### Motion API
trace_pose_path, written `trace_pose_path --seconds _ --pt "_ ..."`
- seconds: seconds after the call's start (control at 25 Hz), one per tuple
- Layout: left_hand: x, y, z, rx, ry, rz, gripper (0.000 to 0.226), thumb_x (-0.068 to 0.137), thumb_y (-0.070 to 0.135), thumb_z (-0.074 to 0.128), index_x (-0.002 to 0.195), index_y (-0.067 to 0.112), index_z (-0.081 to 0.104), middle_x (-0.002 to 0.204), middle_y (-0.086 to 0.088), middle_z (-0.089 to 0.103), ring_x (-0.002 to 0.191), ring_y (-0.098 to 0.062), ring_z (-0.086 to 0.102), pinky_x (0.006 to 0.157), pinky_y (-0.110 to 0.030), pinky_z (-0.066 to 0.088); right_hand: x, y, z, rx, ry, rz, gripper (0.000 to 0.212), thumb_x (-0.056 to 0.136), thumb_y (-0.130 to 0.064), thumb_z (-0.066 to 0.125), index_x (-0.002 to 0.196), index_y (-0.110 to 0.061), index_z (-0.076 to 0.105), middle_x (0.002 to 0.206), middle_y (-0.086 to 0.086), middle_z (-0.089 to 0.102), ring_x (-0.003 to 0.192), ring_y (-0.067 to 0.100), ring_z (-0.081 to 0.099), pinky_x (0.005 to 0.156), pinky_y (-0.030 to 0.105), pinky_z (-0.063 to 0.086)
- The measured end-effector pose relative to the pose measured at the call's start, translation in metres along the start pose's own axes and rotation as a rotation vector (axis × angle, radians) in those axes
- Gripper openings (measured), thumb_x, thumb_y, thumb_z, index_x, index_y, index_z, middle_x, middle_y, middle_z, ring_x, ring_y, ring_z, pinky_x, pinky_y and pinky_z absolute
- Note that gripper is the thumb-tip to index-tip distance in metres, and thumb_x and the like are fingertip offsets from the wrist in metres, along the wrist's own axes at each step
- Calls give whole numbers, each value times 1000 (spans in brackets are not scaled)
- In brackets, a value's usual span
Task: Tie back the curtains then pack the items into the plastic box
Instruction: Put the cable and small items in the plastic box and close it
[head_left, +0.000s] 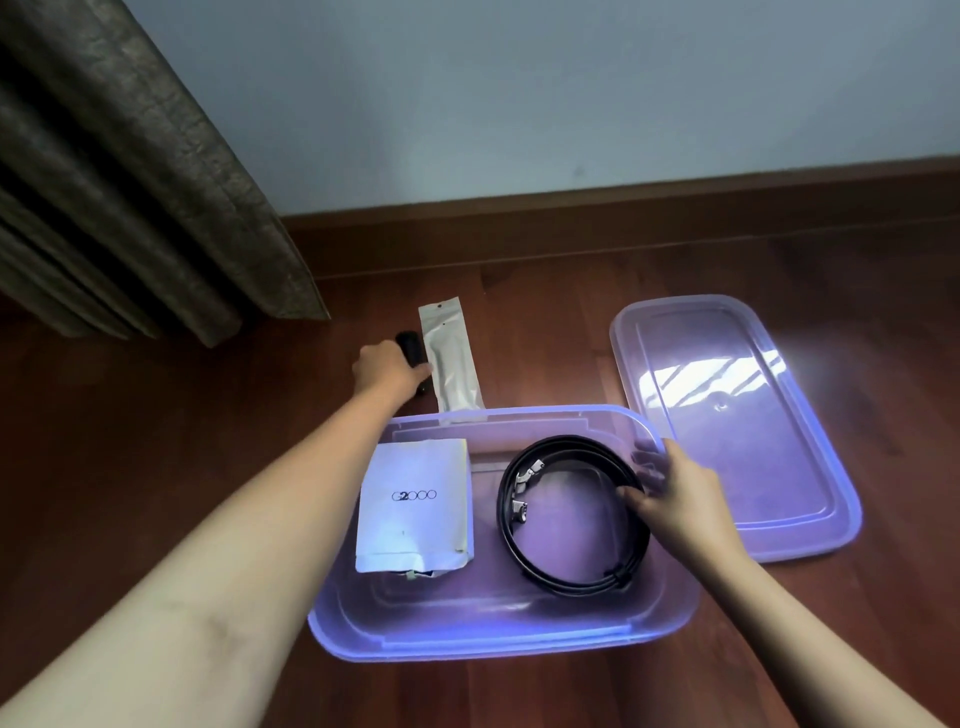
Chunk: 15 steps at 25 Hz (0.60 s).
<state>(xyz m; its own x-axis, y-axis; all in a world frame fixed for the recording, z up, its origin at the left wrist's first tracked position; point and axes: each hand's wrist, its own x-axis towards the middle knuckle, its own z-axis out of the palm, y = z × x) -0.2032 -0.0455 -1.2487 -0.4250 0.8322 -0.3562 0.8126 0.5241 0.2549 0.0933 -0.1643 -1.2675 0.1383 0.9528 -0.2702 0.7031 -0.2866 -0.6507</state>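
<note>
Translucent plastic box (498, 631) is our landmark. Behind it, our left hand (388, 366) closes on a black object (410, 347) touching the white pouch (451, 358); lifting may drag that pouch. Inside the box, our right hand (675, 499) pinches the coiled cable (561, 512), which may uncoil.

Inside the plastic box (498, 631), the pouch (415, 506) is lying left of the coiled cable (571, 514). The lid (727, 415) is lying right of the box; the long packet (451, 361) is lying behind it.
</note>
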Motion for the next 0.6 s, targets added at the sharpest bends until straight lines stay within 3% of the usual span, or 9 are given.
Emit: trace_pose_path --seconds 0.16,0.24,0.32,0.4,0.52,0.6 --pt "6 2 -14 -383 -16 -104 40 81 30 70 107 0 63 109 -19 66 83 -32 70 74 -39 58 -2 -2 -1 3 -10 8 45 73 -8 75 114 -11 56 118 1 68 102 18 67 91 40 51" --pt "-17 12 -29 -558 46 78 31 78 34 71 95 9 65 95 -12 71 78 -26 70 77 -37 58 -3 -3 -1 5 -16 13 45 73 -8 75 114 -11 57 118 0 68 103 18 67 92 40 51" --pt "-66 22 -33 -584 -31 345 24 69 45 71 81 26 64 71 9 71 67 -7 67 68 -21 54 -3 -4 -2 0 -14 14 45 73 -9 75 114 -11 57 118 0 68 103 18 67 92 41 51" --pt "-116 31 -20 -383 -219 536 24 61 49 66 72 28 62 61 14 67 58 1 62 56 -15 48 -3 -5 -2 -1 -13 8 44 74 -9 75 114 -11 57 118 0 68 103 18 67 92 40 51" --pt "-155 51 19 188 -305 715 24 75 33 62 89 14 62 92 -9 69 88 -31 64 71 -33 51 -4 -6 -2 25 -9 12 42 75 -8 73 114 -12 57 119 1 68 104 17 67 92 39 51" --pt "-162 61 43 429 -305 738 27 83 22 60 104 5 61 109 -17 63 103 -39 58 77 -40 48 -4 -7 -2 38 -10 18 39 76 -8 72 112 -12 57 119 0 67 105 16 66 93 38 51"
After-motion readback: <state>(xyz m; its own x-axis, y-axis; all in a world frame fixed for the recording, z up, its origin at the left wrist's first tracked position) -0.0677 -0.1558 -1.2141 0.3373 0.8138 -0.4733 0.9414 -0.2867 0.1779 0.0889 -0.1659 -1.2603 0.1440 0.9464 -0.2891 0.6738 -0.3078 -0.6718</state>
